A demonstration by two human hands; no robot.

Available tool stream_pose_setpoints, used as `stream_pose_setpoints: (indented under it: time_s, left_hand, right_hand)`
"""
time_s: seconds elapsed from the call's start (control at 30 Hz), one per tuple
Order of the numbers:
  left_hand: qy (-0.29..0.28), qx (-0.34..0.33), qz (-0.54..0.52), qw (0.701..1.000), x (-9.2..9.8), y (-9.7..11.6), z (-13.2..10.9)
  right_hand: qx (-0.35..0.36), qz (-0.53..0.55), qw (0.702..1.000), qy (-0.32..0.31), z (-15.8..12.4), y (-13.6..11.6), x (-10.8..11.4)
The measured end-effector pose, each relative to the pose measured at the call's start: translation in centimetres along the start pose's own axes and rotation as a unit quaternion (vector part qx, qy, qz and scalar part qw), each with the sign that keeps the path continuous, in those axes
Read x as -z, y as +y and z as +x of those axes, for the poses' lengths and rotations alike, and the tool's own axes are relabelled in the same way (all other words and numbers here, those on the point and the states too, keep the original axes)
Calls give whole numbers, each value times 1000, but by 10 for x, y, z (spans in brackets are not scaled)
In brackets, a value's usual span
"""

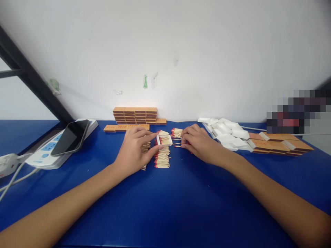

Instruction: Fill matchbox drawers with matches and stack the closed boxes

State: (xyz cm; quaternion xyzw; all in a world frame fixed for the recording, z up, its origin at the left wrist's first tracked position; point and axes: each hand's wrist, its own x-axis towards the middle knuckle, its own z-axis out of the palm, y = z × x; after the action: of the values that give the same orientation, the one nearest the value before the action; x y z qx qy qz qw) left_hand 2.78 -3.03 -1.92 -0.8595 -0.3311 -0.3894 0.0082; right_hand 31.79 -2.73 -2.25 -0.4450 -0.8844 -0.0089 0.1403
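Note:
My left hand (136, 148) grips a small white matchbox tray (169, 140) between thumb and forefinger. Some red-tipped matches lie in the tray. Just in front of it is a row of matches (162, 159), heads to the left, and more matches (145, 148) show partly from under the left hand. To the right, my right hand (198, 142) has its fingertips pinched together at a few matches (177, 146) on the table. How many it grips is hidden by the fingers. Behind these fingers lies another small heap of matches (176, 132).
Orange matchboxes (134, 115) are stacked against the wall, with a lower row (113, 128) before them. White empty trays (227, 132) are piled at right, beside more matchbox sleeves (279, 144). A phone (71, 137) rests on a power strip (43, 158) at left. The table (160, 206) is blue.

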Motion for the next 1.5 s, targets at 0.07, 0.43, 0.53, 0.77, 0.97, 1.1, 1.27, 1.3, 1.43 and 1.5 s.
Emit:
stream_pose_setpoints:
  time_s: [0.07,0.43,0.53,0.77,0.97,1.1,1.27,1.3,1.43,1.5]
  left_hand:
    - [-3,2,0,1000,0,0,0]
    - [-6,-3,-12,1000,-4,4,-3]
    - [-2,-8,-17,1000,-3,7,-3]
    - [-3,-5,-14,1000,-1,9,-2]
    - [3,21,6,1000,1,0,0]
    - [2,26,12,1000,2,-2,1]
    - [-3,23,10,1000,2,0,2]
    - [-2,23,9,1000,2,1,2]
    - [-1,22,10,1000,2,0,2]
    - [-3,21,10,1000,3,0,2]
  right_hand:
    - [5,4,1000,15,0,-2,2]
    - [1,57,981,187,1,-47,12]
    - [11,53,984,169,0,-53,8]
    - [21,66,983,170,1,-43,12]
    - [-21,33,991,124,3,-12,2]
    - [-33,18,997,73,2,1,-8]
    - [-26,18,997,75,2,1,-9]
    - [-23,19,997,76,2,1,-9]
    - [-16,20,996,80,2,1,-9]
    - [-15,20,996,82,2,1,-10]
